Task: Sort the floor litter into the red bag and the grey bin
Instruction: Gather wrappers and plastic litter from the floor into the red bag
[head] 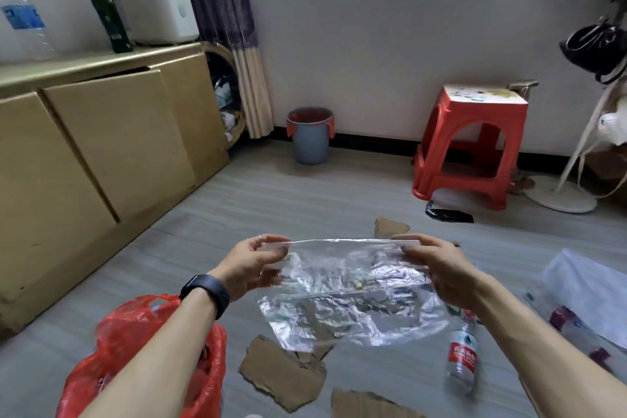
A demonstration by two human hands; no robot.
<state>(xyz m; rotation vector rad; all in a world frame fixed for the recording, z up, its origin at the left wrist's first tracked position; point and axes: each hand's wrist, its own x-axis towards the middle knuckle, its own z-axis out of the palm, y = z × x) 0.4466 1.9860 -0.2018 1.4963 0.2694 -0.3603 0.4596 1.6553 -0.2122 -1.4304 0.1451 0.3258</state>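
Observation:
I hold a crumpled clear plastic bag (pixel 349 295) stretched out in the air in front of me. My left hand (pixel 254 261) pinches its top left corner and my right hand (pixel 441 268) pinches its top right corner. The red bag (pixel 112 346) lies open on the floor under my left forearm. The grey bin (pixel 310 139), lined in red, stands against the far wall. Torn cardboard pieces (pixel 281 373) and a plastic bottle (pixel 463 356) with a red label lie on the floor below the clear bag.
A red plastic stool (pixel 471 146) stands at the right by the wall, with a fan base (pixel 559 195) beyond it. A low wooden cabinet (pixel 101 153) runs along the left. More cardboard (pixel 390 226), a black strip (pixel 448 214) and white plastic (pixel 587 282) lie on the floor.

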